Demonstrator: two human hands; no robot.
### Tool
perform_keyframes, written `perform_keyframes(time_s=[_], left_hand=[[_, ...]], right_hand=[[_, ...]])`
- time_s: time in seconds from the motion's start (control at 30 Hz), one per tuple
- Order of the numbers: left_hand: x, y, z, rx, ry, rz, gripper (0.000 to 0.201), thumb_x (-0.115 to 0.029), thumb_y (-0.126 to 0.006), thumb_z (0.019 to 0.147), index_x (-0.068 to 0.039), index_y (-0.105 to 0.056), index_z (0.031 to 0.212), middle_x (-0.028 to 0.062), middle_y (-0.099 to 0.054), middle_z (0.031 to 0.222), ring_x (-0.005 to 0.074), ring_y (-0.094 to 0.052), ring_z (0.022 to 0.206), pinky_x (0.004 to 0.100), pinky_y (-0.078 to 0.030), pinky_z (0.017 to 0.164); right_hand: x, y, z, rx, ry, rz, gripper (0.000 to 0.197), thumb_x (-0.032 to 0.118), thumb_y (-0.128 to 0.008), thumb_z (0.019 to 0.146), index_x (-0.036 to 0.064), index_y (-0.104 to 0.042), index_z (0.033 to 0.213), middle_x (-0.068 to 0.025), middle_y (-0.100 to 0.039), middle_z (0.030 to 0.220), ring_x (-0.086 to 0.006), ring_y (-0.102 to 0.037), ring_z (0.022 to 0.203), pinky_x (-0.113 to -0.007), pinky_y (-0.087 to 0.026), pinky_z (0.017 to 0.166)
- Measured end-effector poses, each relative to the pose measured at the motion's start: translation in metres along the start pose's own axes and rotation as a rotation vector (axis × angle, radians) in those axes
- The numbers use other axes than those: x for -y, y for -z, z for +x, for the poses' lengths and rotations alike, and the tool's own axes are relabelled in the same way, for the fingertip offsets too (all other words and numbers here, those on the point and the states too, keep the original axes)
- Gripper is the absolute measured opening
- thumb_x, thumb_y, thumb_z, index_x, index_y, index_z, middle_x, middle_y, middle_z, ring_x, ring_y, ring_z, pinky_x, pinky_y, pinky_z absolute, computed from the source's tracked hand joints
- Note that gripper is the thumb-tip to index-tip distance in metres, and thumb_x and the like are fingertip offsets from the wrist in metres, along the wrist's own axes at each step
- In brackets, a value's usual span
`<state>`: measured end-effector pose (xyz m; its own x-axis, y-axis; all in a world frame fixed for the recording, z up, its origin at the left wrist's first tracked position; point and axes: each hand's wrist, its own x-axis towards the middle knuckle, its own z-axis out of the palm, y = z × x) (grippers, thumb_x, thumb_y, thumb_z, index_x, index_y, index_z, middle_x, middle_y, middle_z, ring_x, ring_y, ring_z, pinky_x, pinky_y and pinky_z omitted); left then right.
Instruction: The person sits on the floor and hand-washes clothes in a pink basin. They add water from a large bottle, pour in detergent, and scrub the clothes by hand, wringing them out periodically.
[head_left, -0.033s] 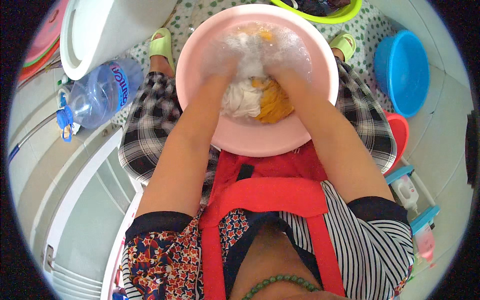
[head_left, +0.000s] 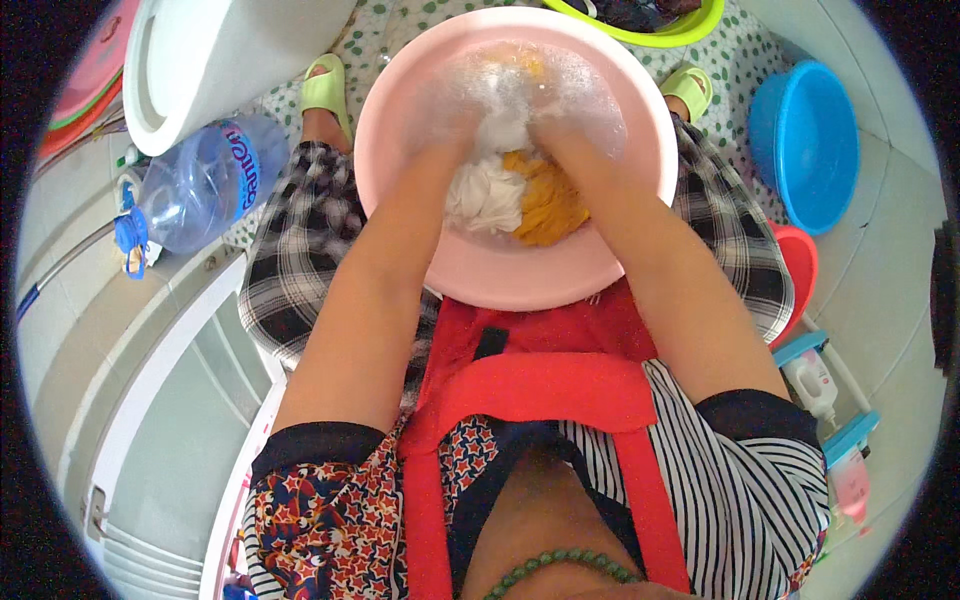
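Note:
A pink basin (head_left: 515,282) of sudsy water sits between my knees, and both my forearms reach down into it. At the left of the suds is my left hand (head_left: 452,138), smeared by motion, its fingers hidden by water and foam. Across from it, my right hand (head_left: 562,138) is blurred too, and its fingers do not show. Between the hands lies wet white cloth (head_left: 485,198), bunched beside mustard-yellow cloth (head_left: 548,210) near the basin's close side. Whether either hand grips the cloth cannot be made out.
A blue basin (head_left: 808,150) leans at the right wall. Beyond the pink basin is a yellow-green tub (head_left: 680,36) holding dark cloth. On the left lie a large clear water bottle (head_left: 190,195) and a white tub (head_left: 215,60). A red basin (head_left: 796,275) shows beside my right knee.
The pink basin has shifted very slightly to the right. The white and yellow cloth has moved a little with it, and the foam around my hands has changed shape.

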<state>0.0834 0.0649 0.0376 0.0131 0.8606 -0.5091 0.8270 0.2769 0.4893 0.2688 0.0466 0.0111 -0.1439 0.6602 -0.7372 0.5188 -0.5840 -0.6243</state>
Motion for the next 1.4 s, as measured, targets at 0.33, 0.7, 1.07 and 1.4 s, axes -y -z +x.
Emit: perform_keyframes(time_s=[0.33,0.7,1.07,1.4], left_hand=[[-0.01,0.039,-0.018,0.059,-0.127,-0.62,0.041,-0.038,-0.05,0.085,-0.002,-0.061,0.104,0.0119,-0.065,0.092,0.0214,-0.059,0.082,0.0348,-0.043,0.072],[0.018,-0.075,-0.088,-0.552,-0.196,0.29,0.046,-0.04,-0.055,0.083,-0.023,-0.05,0.126,0.0141,-0.046,0.128,0.0451,-0.035,0.12,0.0579,-0.031,0.097],[0.069,-0.117,0.004,-0.041,-0.07,-0.132,0.048,-0.041,-0.049,0.087,-0.014,-0.047,0.126,0.0162,-0.052,0.122,0.0377,-0.047,0.112,0.0492,-0.038,0.094],[0.067,-0.114,0.011,-0.283,-0.311,-0.105,0.054,-0.039,-0.043,0.09,-0.01,-0.036,0.135,0.0162,-0.05,0.125,0.0335,-0.051,0.109,0.0442,-0.039,0.094]], right_hand=[[0.046,-0.009,-0.044,-0.231,0.448,-0.065,0.047,0.044,-0.059,0.081,0.0076,-0.06,0.111,-0.0136,-0.064,0.086,-0.0223,-0.06,0.074,-0.034,-0.047,0.072],[-0.014,-0.051,-0.053,-0.399,0.584,-0.612,0.059,0.031,-0.053,0.085,0.0158,-0.032,0.138,-0.0177,-0.039,0.137,-0.0392,-0.042,0.12,-0.047,-0.035,0.099],[0.007,-0.028,-0.044,-0.632,0.874,-0.554,0.038,0.035,-0.048,0.09,0.0068,-0.054,0.114,-0.0191,-0.058,0.108,-0.0352,-0.054,0.102,-0.042,-0.042,0.088],[-0.042,-0.085,-0.085,0.301,0.12,-0.378,0.023,0.025,-0.052,0.084,0.0092,-0.068,0.088,-0.0145,-0.065,0.086,-0.0312,-0.062,0.081,-0.041,-0.049,0.073]])
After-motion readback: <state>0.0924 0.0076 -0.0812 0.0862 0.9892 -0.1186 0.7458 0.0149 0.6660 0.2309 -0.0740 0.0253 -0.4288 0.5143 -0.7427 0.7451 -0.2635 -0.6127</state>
